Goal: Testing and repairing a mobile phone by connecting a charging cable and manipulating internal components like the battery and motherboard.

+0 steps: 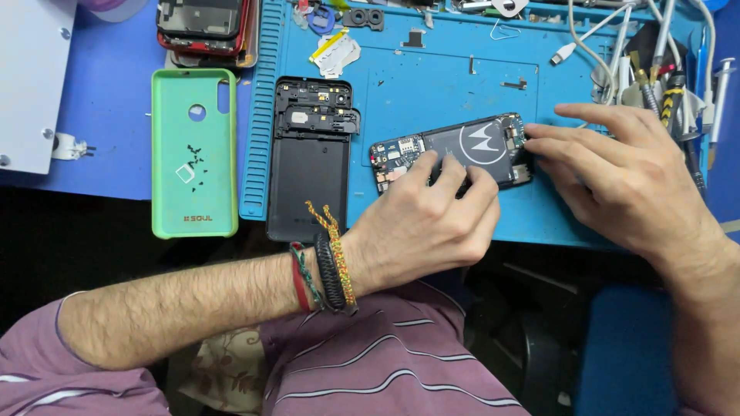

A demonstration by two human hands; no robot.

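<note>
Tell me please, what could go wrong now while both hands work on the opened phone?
1. The left hand presses on the opened phone beside its bare circuit board; a slip might damage small parts.
2. Tiny black screws lie loose on the green case; a nudge from the forearm could scatter them.
3. The right hand works close to the cables, which may snag.

Mauve striped sleeve (31, 350), perhaps three braided wristbands (324, 273).
</note>
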